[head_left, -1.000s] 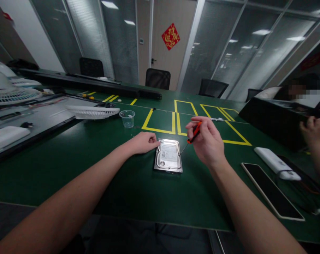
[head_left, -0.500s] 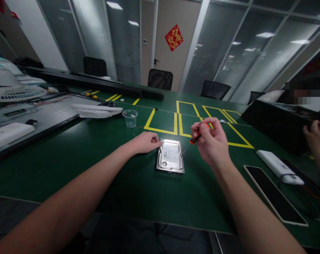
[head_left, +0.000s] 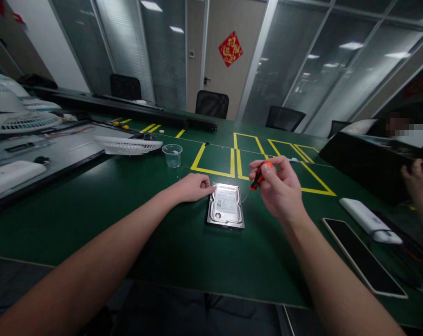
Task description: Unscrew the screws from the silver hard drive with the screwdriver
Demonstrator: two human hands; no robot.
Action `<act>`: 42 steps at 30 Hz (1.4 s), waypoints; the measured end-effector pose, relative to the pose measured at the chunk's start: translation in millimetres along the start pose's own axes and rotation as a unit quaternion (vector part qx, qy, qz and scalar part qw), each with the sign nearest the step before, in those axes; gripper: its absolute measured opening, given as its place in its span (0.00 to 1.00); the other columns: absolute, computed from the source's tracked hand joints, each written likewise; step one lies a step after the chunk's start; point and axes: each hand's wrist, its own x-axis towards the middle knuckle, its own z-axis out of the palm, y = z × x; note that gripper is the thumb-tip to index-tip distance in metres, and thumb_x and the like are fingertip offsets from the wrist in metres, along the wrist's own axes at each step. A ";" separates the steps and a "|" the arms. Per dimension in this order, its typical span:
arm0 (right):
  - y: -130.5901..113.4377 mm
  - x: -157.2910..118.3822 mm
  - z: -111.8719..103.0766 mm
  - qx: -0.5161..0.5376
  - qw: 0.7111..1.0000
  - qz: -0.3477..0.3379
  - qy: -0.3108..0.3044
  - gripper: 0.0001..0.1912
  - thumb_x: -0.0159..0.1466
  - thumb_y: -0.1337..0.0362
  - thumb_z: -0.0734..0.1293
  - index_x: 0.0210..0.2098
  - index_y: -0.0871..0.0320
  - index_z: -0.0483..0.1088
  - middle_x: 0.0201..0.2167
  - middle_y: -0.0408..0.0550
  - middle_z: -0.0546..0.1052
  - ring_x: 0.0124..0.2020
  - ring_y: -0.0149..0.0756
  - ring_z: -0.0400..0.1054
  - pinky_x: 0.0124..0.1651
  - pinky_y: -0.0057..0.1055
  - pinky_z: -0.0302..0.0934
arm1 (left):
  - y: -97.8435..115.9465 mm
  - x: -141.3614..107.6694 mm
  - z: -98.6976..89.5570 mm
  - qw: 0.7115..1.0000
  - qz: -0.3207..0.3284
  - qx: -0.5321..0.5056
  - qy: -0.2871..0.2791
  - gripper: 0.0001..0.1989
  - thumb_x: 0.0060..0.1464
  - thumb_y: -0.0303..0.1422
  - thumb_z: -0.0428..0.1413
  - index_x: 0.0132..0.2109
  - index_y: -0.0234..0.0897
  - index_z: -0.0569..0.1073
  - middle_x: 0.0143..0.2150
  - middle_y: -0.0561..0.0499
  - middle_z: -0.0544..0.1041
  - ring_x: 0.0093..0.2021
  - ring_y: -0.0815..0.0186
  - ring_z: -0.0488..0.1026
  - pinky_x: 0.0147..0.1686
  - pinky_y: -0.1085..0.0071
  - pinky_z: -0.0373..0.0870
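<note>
A silver hard drive (head_left: 226,205) lies flat on the green table, its labelled face up. My left hand (head_left: 194,187) is closed at its upper left corner, thumb on the edge and the other fingers curled. In my right hand (head_left: 279,186) is a screwdriver (head_left: 257,177) with a red and black handle, gripped between thumb and fingers. Its thin shaft slants down to the left, and the tip is at the drive's right edge. Whether the tip sits in a screw is too small to tell. Beyond my left hand stands a clear plastic cup (head_left: 172,156).
At right are a phone (head_left: 363,256), a white power bank-like block (head_left: 370,220) with a cable, a black box (head_left: 362,168) and another person's hand (head_left: 421,179). White fan parts (head_left: 127,145) and a metal panel (head_left: 71,149) lie at left. Yellow tape (head_left: 215,173) marks the table.
The fingers of my right hand have shifted on the screwdriver's handle, which now leans slightly further left. The tip stays at the drive's edge. My left hand and the drive are practically still.
</note>
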 end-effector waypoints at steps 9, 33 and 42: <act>1.6 3.4 -0.6 -0.008 1.000 0.003 -0.006 0.15 0.72 0.55 0.58 0.44 0.53 0.75 0.38 0.48 0.77 0.30 0.33 0.67 0.35 0.33 0.64 | 0.2 -1.1 -0.8 1.000 0.000 -0.005 -0.003 0.24 0.58 0.56 0.53 0.42 0.38 0.76 0.39 0.47 0.80 0.36 0.61 0.74 0.34 0.67 0.64; -1.3 1.5 -1.8 -0.003 1.000 0.004 0.002 0.04 0.67 0.63 0.68 0.38 0.52 0.67 0.39 0.45 0.78 0.35 0.32 0.71 0.41 0.33 0.65 | 0.6 -1.4 -1.1 1.000 0.005 0.001 -0.005 0.24 0.59 0.56 0.53 0.42 0.38 0.76 0.39 0.47 0.80 0.36 0.61 0.73 0.33 0.67 0.63; 0.4 4.0 -2.6 -0.018 1.000 0.008 -0.015 0.13 0.71 0.55 0.60 0.43 0.52 0.73 0.37 0.47 0.76 0.30 0.33 0.66 0.35 0.34 0.63 | 1.9 -2.1 -1.7 1.000 0.000 -0.001 -0.003 0.25 0.58 0.56 0.53 0.42 0.38 0.76 0.39 0.46 0.80 0.37 0.60 0.73 0.34 0.67 0.63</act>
